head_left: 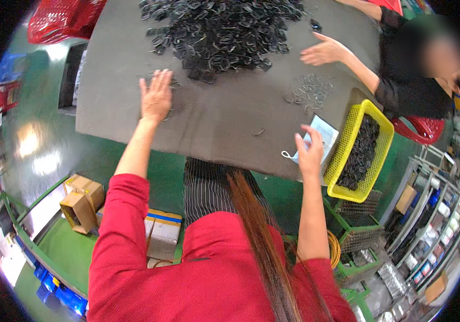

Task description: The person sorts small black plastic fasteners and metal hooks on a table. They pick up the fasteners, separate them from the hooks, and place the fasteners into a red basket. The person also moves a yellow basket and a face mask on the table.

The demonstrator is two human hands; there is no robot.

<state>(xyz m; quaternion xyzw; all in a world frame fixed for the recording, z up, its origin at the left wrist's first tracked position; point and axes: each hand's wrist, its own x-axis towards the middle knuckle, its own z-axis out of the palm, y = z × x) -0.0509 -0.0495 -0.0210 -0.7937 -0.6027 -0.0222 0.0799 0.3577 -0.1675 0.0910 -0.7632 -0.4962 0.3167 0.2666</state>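
Note:
My left hand (157, 97) rests on the grey tabletop (208, 123) with its fingers stretched out. Dark bits show beside and partly under its fingers. A large heap of small black plastic pieces (222, 35) lies beyond it. To the right, my right hand (310, 153) is over or beside a light blue face mask (324, 131), its fingers apart and slightly curled, and nothing shows in them. A yellow basket (334, 180) holding black pieces (363, 147) stands just right of the mask. A thin curved scrap (259, 131) lies between my hands.
Thin pale scraps (311, 90) form a loose pile near the right side. Across the table, a person's hand (324, 51) reaches in from a black sleeve. Red baskets (61, 21), cardboard boxes (82, 201) and a green metal frame (39, 263) stand around the table.

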